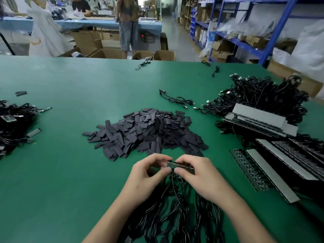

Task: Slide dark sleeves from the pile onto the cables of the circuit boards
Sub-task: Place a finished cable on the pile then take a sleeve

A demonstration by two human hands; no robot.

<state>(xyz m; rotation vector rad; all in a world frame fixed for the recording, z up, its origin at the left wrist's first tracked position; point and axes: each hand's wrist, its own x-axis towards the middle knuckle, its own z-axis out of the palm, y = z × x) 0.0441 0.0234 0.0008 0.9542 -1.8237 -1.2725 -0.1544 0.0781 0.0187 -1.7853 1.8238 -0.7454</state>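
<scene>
Black cables (175, 216) lie bunched on the green surface (70, 172) between the two forearms, on the camera side of the pile of dark sleeves (147, 132), and run up to the hands. Both hands meet just short of the pile's near edge, around a small dark circuit board (182, 166). Its long axis runs left to right, with the right end tipped slightly down, and its cables trail from the underside toward the camera. The left hand (147, 174) pinches the board's left end between curled thumb and forefinger. The right hand (201, 174) has its fingers curled round the rest of the board, thumb beneath. Neither hand has a sleeve that I can make out.

Right of the pile, long strips of boards (273, 165) lie stacked side by side, with a big tangle of black cables (263, 95) behind them. Left of the pile, well apart, sits another dark heap (14, 120). Just beyond the pile lies one loose cable (177, 99). Far beyond it a person (128, 23) stands at another table, and blue shelves (245, 32) line the aisle.
</scene>
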